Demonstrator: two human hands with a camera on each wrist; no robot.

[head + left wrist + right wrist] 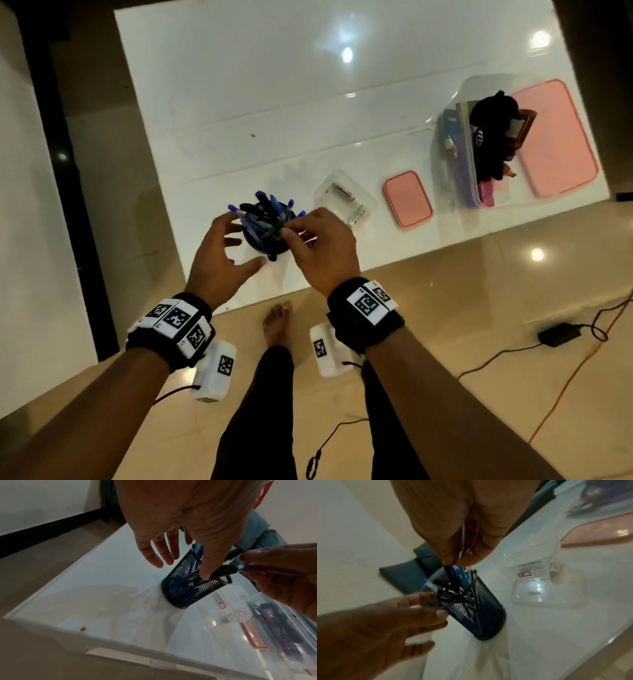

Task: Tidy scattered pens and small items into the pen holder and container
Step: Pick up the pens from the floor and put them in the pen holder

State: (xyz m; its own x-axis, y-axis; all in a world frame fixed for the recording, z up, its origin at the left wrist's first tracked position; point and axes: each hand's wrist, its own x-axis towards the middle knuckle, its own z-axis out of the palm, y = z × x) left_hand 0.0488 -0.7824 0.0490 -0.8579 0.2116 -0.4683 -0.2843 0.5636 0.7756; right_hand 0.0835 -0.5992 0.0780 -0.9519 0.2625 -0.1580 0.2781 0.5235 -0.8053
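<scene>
Table (274,85): white and glossy, carrying everything.
Pen holder (192,586): black mesh cup near the front edge, full of pens.
Left hand (219,253): fingers spread and relaxed beside the holder, holding nothing.
Right hand (322,246): fingertips pinch a black pen (449,572) standing in the holder.
Container (346,198): clear, just right of the holder.

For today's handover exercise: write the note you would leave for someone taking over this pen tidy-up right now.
Left hand: open, fingers spread beside the pen holder.
Right hand: pinching a black pen at the holder's mouth.
Done: holder full of pens; batteries in the small clear container.
Left: release this pen; both pink lids, small and large, are still off.
</scene>
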